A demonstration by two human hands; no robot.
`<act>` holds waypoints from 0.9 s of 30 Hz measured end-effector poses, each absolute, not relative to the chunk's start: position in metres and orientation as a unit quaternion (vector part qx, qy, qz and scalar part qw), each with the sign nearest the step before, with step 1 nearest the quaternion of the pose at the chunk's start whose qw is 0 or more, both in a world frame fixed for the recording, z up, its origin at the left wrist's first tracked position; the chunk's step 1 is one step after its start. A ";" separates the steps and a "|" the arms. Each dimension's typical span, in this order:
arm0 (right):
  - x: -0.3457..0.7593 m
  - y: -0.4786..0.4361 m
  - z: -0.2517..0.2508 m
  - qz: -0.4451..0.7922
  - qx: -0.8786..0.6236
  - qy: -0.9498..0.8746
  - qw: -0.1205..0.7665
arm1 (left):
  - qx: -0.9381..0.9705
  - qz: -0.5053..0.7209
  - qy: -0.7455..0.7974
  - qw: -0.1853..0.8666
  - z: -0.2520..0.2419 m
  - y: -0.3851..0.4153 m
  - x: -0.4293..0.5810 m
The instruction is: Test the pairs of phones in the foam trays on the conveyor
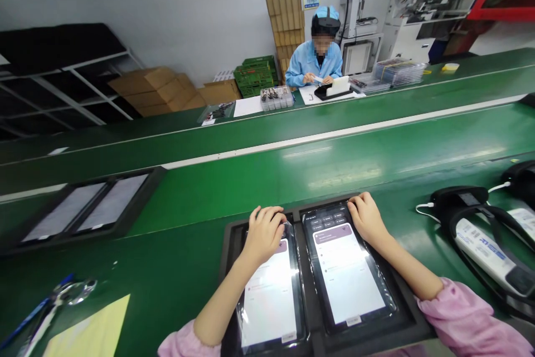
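Note:
Two tablets in clear film lie side by side in a black tray, screens lit with a settings panel at the top. My left hand (265, 233) lies over the upper part of the left tablet (271, 304), fingers spread and bent, covering part of its screen. At the upper right corner of the right tablet (349, 273) rests my right hand (368, 218). Its thumb is along the tablet's edge and its fingers reach over the rim of the tray (315, 312). Neither hand lifts anything; the right fingertips are partly hidden.
Another black tray (142, 192) with two tablets sits at left. Headsets (480, 240) with white cables are at right. A yellow sheet (90, 329) and blue-handled tools (45, 307) lie near left. Across the green bench (251, 173), a co-worker in blue (307, 62) handles small parts.

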State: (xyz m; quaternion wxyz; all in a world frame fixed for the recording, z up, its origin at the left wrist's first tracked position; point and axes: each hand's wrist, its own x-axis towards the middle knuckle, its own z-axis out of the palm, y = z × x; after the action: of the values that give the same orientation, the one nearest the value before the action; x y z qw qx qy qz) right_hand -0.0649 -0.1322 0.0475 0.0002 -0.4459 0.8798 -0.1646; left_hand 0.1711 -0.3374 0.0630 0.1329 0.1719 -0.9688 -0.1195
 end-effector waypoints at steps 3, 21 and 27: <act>-0.060 -0.148 0.067 -0.058 -0.425 0.902 0.039 | 0.167 -0.139 -0.974 0.062 0.062 -0.344 0.160; -0.088 -0.173 0.120 0.015 -0.468 0.858 0.211 | 0.075 -0.201 -0.976 -0.025 0.074 -0.375 0.163; -0.095 -0.171 0.120 0.004 -0.489 0.840 0.237 | 0.108 -0.331 -0.936 -0.058 0.087 -0.384 0.167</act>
State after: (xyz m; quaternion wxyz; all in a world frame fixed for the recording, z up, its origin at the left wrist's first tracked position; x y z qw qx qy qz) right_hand -0.0946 -0.1713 0.1200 0.2374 -0.4885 0.8396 0.0041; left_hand 0.1673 -0.3838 0.0869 -0.0578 0.1079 -0.9358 -0.3306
